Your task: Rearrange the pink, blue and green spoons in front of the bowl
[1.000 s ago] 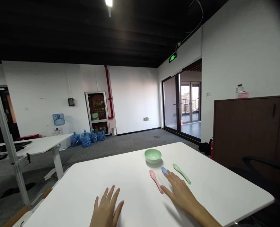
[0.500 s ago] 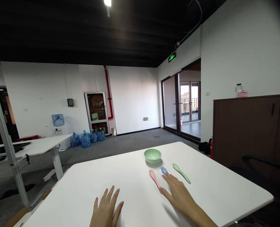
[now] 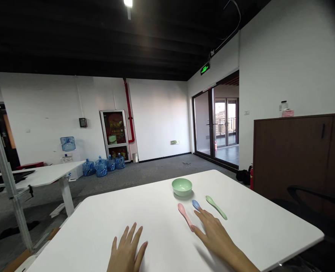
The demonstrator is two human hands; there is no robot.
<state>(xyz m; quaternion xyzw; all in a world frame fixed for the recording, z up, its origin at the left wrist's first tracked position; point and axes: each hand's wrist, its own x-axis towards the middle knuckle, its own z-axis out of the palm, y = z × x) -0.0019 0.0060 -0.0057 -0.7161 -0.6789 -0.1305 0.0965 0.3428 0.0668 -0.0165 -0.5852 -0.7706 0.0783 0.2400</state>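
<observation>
Blue, round-bowled plastic spoon (image 3: 195, 204) lies partly under our right hand (image 3: 213, 229), whose grip we cannot tell; our left hand (image 3: 125, 252) splays unladen. A stray right thumb (image 3: 199, 233) could nudge the slender pink plastic spoon (image 3: 186, 216) askew.

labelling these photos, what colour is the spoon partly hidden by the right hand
The spoon is blue, as the head view shows

From the head, one camera looks forward over the table (image 3: 156, 215).
</observation>
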